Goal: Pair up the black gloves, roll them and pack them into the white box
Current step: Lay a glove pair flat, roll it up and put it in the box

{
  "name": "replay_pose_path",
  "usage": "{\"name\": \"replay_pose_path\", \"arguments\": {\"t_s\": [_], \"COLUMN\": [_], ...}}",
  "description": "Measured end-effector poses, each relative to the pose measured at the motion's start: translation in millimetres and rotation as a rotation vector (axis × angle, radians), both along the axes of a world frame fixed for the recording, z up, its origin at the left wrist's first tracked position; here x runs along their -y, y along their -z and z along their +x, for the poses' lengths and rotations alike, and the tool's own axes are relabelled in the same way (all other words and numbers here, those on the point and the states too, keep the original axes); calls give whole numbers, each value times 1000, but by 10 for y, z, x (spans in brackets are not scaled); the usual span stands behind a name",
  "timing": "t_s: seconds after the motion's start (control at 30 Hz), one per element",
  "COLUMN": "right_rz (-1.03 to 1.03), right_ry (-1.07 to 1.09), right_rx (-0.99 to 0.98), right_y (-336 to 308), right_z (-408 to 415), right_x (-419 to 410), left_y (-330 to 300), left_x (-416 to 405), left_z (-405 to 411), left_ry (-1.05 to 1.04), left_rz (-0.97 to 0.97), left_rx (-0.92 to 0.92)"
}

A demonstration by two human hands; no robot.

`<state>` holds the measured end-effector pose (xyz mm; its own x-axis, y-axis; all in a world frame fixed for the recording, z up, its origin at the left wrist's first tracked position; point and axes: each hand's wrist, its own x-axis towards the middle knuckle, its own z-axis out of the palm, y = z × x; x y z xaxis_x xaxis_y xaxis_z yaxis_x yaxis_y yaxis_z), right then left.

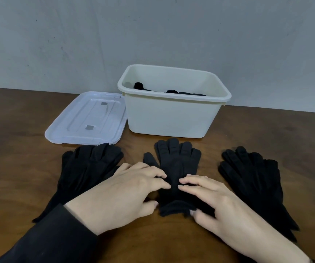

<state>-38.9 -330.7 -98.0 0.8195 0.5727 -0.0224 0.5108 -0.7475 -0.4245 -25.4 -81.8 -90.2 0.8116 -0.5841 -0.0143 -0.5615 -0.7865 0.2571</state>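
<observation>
Both hands press on the middle glove pair (177,168) on the bench (266,130), near the white box (171,114): left hand (122,190) and right hand (215,202), fingers (194,180) nearly straight, thumbs at its cuff.

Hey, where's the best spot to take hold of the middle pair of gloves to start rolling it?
Probably the cuff end, from the near side. The middle pair of gloves lies flat, fingers pointing toward the white box, with its cuff nearest the person. The left hand and right hand already rest there, thumbs at the cuff edge, so rolling away looks natural.
</observation>
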Motion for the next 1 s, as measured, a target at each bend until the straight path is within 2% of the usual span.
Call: {"name": "replay_pose_path", "arguments": {"t_s": [0.17,0.3,0.43,0.57,0.77,0.9,1.0], "right_rz": [-28,58,141,201,310,299,217], "right_ry": [70,128,154,196,301,336,364], "right_rx": [105,211,201,160,101,122,153], "right_y": [80,119,100,68,57,72,98], "right_z": [8,20,33,8,107,191,236], "right_x": [-81,-168,-161,-152,-174,-190,-217], "left_y": [-5,-50,52,106,96,131,140], "left_x": [18,70,171,221,214,283,307], "left_z": [-24,-60,-83,-61,-20,2,23], "left_ry": [-9,-47,-151,-302,-420,-482,-502], "left_rz": [-3,16,-99,-227,-239,-194,-166], "left_rx": [-25,-61,48,11,-9,83,128]}}
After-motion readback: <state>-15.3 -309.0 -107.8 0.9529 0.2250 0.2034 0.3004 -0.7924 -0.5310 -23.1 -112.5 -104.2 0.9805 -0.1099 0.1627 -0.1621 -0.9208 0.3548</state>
